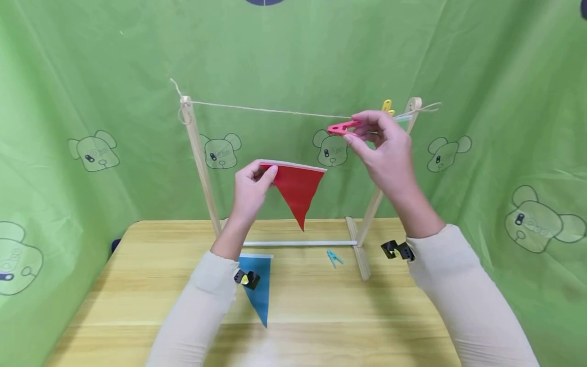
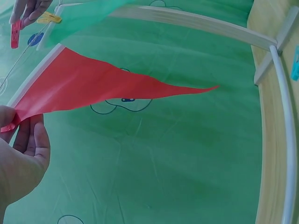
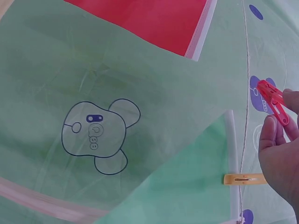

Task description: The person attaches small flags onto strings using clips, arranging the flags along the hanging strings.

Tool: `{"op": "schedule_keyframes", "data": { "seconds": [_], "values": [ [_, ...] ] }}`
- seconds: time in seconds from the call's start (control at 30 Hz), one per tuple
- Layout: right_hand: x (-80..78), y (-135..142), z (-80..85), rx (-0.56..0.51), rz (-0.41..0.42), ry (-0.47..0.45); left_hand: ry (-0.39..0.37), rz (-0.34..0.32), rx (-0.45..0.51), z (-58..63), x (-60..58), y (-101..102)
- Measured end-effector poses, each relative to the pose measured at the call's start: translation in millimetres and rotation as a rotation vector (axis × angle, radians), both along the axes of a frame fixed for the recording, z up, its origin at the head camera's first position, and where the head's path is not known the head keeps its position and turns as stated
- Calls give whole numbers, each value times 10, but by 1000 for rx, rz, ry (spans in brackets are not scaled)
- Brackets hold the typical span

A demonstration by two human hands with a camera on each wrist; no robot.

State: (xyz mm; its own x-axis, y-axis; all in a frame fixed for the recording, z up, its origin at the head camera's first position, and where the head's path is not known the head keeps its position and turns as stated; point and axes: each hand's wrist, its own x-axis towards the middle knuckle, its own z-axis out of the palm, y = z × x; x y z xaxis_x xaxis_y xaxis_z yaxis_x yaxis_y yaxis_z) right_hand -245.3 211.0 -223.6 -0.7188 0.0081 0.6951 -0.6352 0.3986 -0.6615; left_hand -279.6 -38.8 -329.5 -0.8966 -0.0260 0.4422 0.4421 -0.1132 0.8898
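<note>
My left hand (image 1: pixel 249 189) pinches a red triangular pennant (image 1: pixel 300 187) by the left end of its white top band, thumb in front. The pennant hangs point down, below the string (image 1: pixel 257 108). Up at the right, my right hand (image 1: pixel 385 148) holds a red clothespin (image 1: pixel 341 127) between thumb and fingers, its nose aimed left, close by the string. In the right wrist view, a green pennant (image 3: pixel 187 172) hangs on the string under a yellow clothespin (image 3: pixel 243 179). A blue pennant (image 1: pixel 258 285) lies on the table, partly behind the left wrist.
The string runs between two wooden posts (image 1: pixel 202 163) joined low down by a white rod (image 1: pixel 298 243). A light blue clothespin (image 1: pixel 335 258) lies on the wooden table (image 1: pixel 321 316) near the right foot (image 1: pixel 358 255). Green printed cloth (image 1: pixel 293 51) surrounds the table.
</note>
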Motion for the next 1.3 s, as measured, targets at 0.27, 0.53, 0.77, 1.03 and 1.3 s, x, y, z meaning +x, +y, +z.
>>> {"op": "schedule_keyframes", "data": {
  "seconds": [0.27, 0.53, 0.77, 1.03, 1.3],
  "values": [
    [-42, -29, 113, 17, -6, -26, -1, -2, 36, 81, -26, 50],
    [-76, -45, 227, 85, -34, -21, 12, -6, 27, 151, -56, 108],
    [-89, -63, 363, 165, -62, 34, 11, -9, 50, 228, -90, 159],
    [-114, -81, 499, 251, -67, 53, 6, -7, 71, 293, -125, 195],
    [-158, -59, 590, 353, -75, 27, -3, -14, 89, 357, -154, 226]
  ]
}}
